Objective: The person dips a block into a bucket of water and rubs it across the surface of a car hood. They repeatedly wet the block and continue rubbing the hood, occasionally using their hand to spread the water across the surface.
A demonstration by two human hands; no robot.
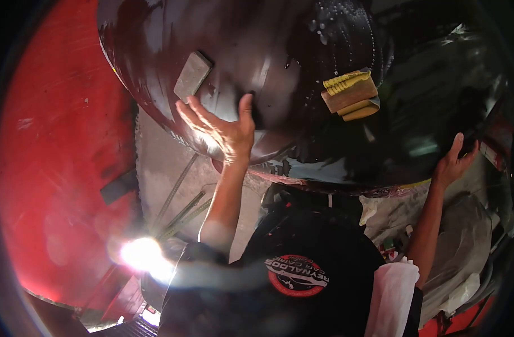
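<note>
A dark, glossy car panel [290,106] curves across the upper part of the head view, with water droplets near its top. My left hand [226,135] is over its left part, fingers spread and thumb apart, holding nothing. Just beyond those fingertips lies a grey rectangular block [193,75]; whether they touch it I cannot make out. My right hand [454,163] is at the panel's lower right edge with thumb and fingers apart; part of it is in shadow. Between the hands, a brown block with folded yellow sandpaper [351,95] rests on the panel.
A large red panel [60,157] fills the left side. Metal stand legs [181,216] reach the concrete floor. A bright light [143,255] glares at lower left. Grey plastic sheeting [462,247] covers something at right. A white cloth [393,295] hangs beside my black shirt.
</note>
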